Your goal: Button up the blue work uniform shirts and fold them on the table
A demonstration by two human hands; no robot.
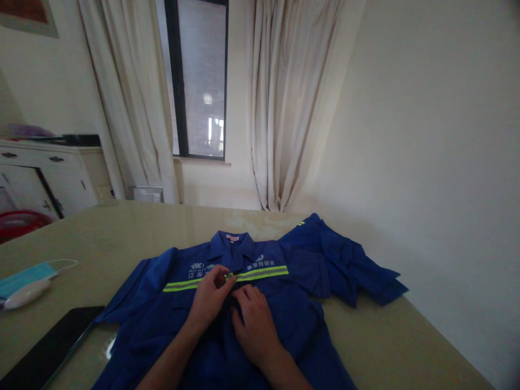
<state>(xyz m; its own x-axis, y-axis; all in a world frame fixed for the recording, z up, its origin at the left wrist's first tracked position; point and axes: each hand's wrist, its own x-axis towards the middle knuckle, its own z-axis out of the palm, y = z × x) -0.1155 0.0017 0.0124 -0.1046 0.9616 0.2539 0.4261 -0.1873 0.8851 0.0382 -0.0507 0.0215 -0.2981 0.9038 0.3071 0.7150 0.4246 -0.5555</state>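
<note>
A blue short-sleeved work shirt [260, 314] lies spread front up, its collar pointing away from me. White lettering and a yellow-green and grey reflective band run across its chest. At the front opening, my left hand [213, 292] is closed, thumb and fingers pinching the cloth by the band. My right hand [252, 319] is just below and to the right, its fingers bent onto the placket and gripping the cloth there. Whatever small part lies between the fingertips is hidden.
Another folded blue garment [337, 260] lies beyond the shirt's right sleeve, near the wall. Left on the table [122, 227] are a black tablet-like slab [52, 346], a light-blue face mask [28, 279] and a white rounded object [28, 294]. Curtains and a window stand behind.
</note>
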